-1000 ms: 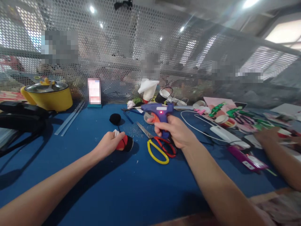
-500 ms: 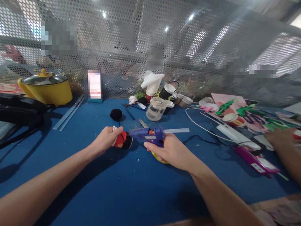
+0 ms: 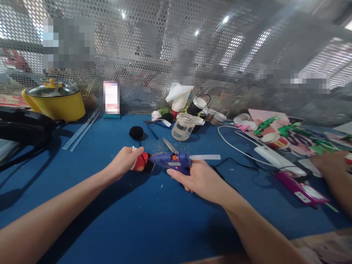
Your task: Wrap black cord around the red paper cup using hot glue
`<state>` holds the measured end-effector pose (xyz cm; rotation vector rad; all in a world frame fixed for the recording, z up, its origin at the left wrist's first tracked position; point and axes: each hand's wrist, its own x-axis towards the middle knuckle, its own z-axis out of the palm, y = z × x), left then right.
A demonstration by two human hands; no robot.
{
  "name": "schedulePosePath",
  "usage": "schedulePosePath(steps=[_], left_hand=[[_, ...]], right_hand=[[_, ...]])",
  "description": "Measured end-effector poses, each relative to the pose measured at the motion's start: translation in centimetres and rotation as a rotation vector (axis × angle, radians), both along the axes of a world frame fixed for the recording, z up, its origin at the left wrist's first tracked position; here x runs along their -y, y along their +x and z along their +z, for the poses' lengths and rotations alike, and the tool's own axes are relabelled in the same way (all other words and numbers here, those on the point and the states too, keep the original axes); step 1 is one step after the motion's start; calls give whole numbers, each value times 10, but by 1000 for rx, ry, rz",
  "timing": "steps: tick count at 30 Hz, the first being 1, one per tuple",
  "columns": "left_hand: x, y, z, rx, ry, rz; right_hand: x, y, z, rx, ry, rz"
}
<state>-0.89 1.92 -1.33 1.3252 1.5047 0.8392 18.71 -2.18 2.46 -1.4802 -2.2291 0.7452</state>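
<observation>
Mid-table, head view: bare blue table [image 3: 154, 220] near the front edge. Left hand [image 3: 125, 163] clamped on a red-and-black cup [image 3: 141, 163] lying sideways; right hand [image 3: 198, 178] gripping glue gun [image 3: 172, 160], nozzle touching the cup.

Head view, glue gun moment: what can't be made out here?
- Glue gun nozzle tip: hidden where it meets the red and black piece; contact cannot be told.
- Trigger: covered by the right hand.
- Red and black piece: half wrapped by the left hand, so its shape is unclear.
- Scissors: handles hidden behind the gun.
- Another person's hand: blurred, near the right edge.
</observation>
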Motion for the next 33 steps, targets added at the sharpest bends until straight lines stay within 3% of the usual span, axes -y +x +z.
schedulePosePath(steps=[6,18,33], left_hand=[[-1,-1,-3,14,3,1],[1,0,-1,46,-29,11],[0,-2,-3,-18,25,5]], right_hand=[[2,0,2,92,49,22],[3,-1,0,66,15,63],[-2,-1,-2,32,14,-22]])
